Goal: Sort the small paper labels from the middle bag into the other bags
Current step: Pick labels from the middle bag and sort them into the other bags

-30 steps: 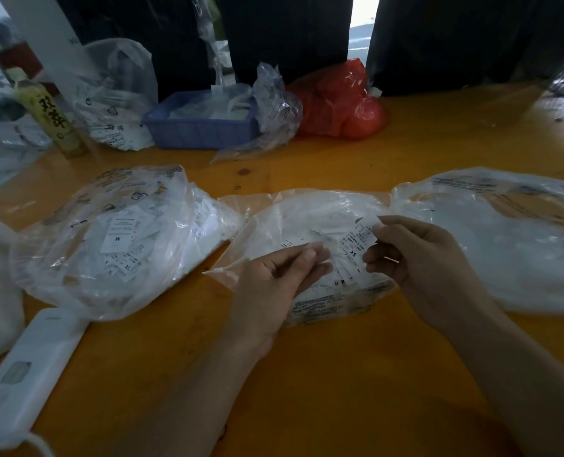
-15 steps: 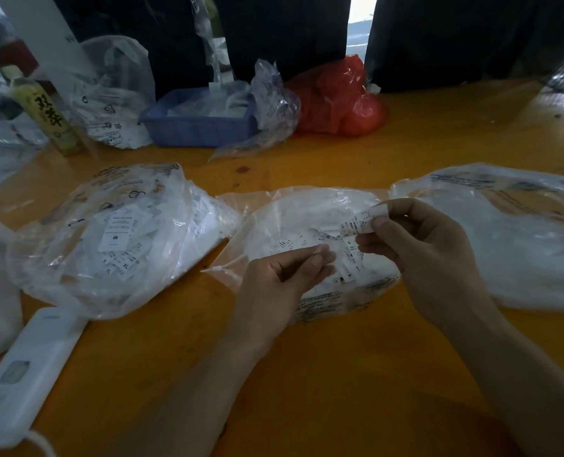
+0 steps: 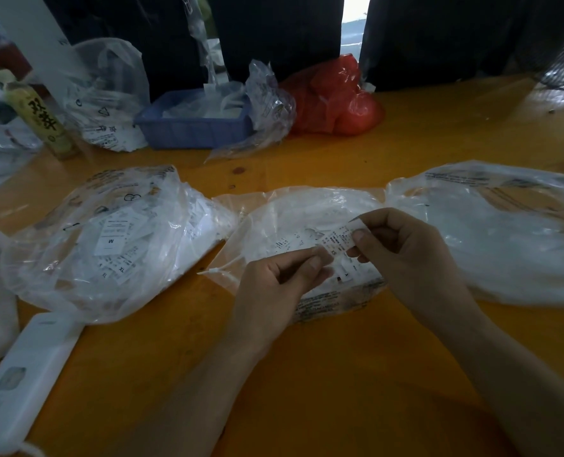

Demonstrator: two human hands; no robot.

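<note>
On the orange bench [image 3: 356, 374] we list three clear plastic bags in a row: the left bag [image 3: 109, 239], holding white labels marked M and XL; the middle bag [image 3: 294, 219], with printed labels inside; the right bag [image 3: 505, 232], its contents too blurred for us to read. Over the middle bag we record the right hand [image 3: 402, 249], thumb and curled fingers pinching one paper label [image 3: 338, 240] marked XS, and the left hand [image 3: 284, 282], fingers curled with thumb against fingertips at that label's lower end; whether it grips the label we cannot tell. Along the far edge we note a blue tray [image 3: 191, 130], a red bag [image 3: 333, 97] and a bottle [image 3: 39, 117]; at near left, a white device [image 3: 26, 380].
</note>
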